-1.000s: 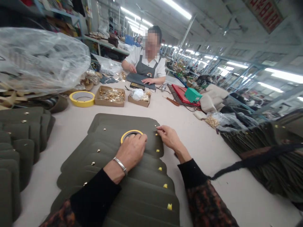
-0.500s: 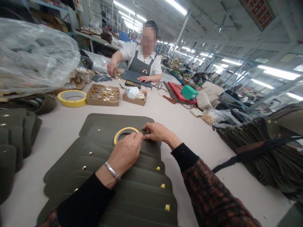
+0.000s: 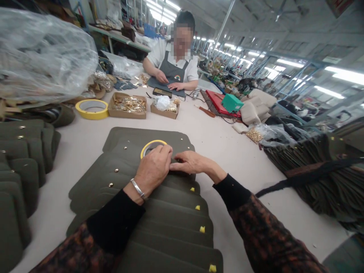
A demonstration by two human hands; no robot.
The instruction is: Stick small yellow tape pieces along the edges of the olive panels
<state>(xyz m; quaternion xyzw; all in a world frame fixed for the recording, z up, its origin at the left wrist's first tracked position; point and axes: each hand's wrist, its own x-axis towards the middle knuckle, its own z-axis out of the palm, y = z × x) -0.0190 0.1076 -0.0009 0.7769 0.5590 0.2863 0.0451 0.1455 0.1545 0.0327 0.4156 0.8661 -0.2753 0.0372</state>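
Note:
My left hand point(image 3: 153, 163) is closed around the near side of a roll of yellow tape point(image 3: 153, 144), which is held above dark olive panels. Close to its right, my right hand point(image 3: 192, 162) is low over the panels, with thumb and bent forefinger pointing at the left hand. Anything between those fingertips is too small or hidden to make out. The olive panels point(image 3: 167, 220) overlap in a fanned row, with gold-coloured studs along the left and small yellow tape pieces point(image 3: 202, 229) along the right edges.
Another tape roll point(image 3: 92, 115), a box of gold-coloured metal parts point(image 3: 143, 110) and a smaller box point(image 3: 167, 113) stand beyond the panels. A co-worker point(image 3: 178, 70) sits opposite. More olive pieces lie stacked at left point(image 3: 21, 167) and right point(image 3: 307, 182).
My view has tilted and shifted slightly. My right thumb has moved nearer the left hand and lower on the panels. The co-worker's one hand has come in from the metal parts to the dark sheet.

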